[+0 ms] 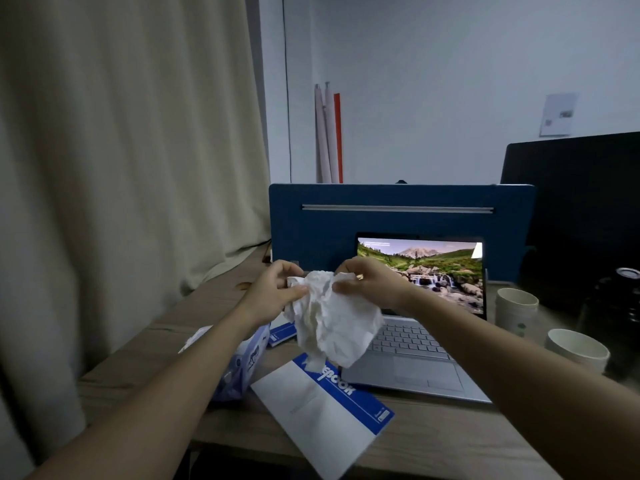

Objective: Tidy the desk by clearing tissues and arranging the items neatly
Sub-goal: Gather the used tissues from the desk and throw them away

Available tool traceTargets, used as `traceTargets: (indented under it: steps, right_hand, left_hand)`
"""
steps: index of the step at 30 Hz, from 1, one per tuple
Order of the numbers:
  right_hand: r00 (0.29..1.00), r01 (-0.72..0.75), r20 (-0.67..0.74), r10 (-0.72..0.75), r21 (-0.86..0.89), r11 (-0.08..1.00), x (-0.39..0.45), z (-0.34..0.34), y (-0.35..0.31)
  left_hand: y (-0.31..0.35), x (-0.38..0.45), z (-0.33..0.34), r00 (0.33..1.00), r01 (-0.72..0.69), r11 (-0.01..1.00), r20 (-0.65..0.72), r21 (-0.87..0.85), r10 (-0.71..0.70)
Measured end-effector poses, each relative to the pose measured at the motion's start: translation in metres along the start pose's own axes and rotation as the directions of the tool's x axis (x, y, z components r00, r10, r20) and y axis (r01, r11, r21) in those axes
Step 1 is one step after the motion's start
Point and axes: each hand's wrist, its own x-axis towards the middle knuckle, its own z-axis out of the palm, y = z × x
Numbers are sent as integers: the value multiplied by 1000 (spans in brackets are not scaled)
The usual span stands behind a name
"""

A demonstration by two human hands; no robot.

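Both forearms reach in from the bottom edge, elbows cut off. Left hand (273,292) and right hand (367,282) hold a crumpled white tissue (332,323) in the air above the surface (450,438), fingers curled and pinching its top edge from either side. It hangs between them, hiding part of the open laptop (415,341) and its keyboard. Below it lies a white-and-blue notebook (322,403), tilted and overhanging the near edge; the tissue covers the start of its title, leaving "epook" readable. A second blue booklet (282,332) is mostly hidden. The left forearm crosses a soft tissue pack (242,368), whose print is too blurred to read. Two paper cups (516,306) stand at right, beside a dark, indistinct object.
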Motion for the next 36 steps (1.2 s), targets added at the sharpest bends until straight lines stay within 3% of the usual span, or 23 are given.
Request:
traceTargets:
  steps: [16,21,26,36]
  right_hand:
    - [995,-85,-48,82,-85,993,-71,-22,35]
    - [980,-187,-84,180,-81,979,-119,-38,52]
    - [954,-288,-98,285,-16,958,-193,-62,79]
    - [849,-497,-179,497,51,866,-372,-105,157]
  left_hand:
    - [7,-22,80,975,81,995,210,-62,-66]
    - [15,-40,125,958,81,994,280,-75,-57]
    - [18,-64,197,927,93,992,371,-82,-57]
    - [7,-137,375,783,144,982,621,-118,-40]
